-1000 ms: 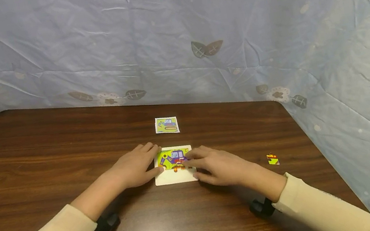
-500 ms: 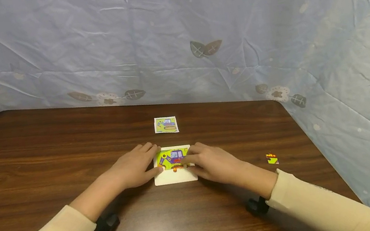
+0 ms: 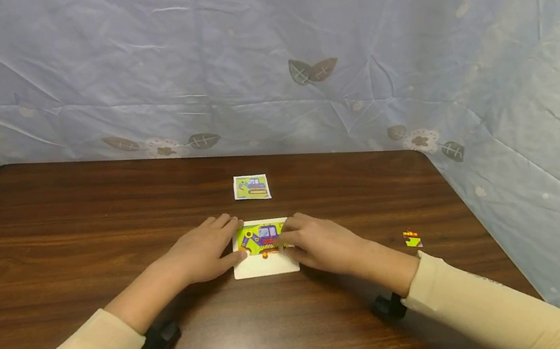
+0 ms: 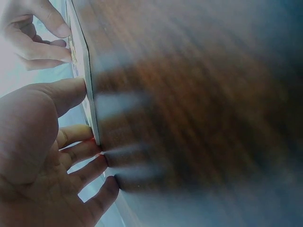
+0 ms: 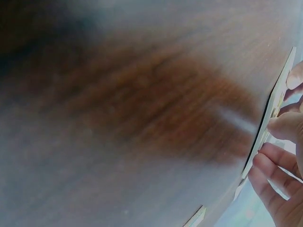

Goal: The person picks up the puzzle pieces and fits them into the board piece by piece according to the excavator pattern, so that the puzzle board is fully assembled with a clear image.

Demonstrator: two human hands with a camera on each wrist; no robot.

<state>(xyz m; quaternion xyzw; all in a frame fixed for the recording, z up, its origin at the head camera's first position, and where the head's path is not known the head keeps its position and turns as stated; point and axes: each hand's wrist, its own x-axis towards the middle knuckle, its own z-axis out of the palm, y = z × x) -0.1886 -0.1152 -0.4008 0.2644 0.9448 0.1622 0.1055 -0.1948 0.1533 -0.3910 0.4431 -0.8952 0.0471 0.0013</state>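
A jigsaw tray (image 3: 262, 267) with a white base lies on the table, its upper part covered by joined puzzle pieces (image 3: 266, 233) picturing a purple digger on green. Its lower strip is bare white. My left hand (image 3: 204, 252) rests at the tray's left side, thumb on its face and fingers spread along the top left corner. Over the right part of the picture, my right hand (image 3: 327, 244) holds a puzzle piece between thumb and bent fingers, mostly hidden by them. The left wrist view shows my left thumb (image 4: 73, 92) at the tray's edge.
Behind the tray lies a small picture card (image 3: 251, 187) of the same digger. A loose puzzle piece (image 3: 412, 239), green with orange, sits on the table to the right. Patterned cloth (image 3: 247, 44) hangs behind the wooden table (image 3: 70, 216).
My right hand has drawn its thumb and fingers closer together and shifted slightly up and left on the tray. My left hand stays in place.
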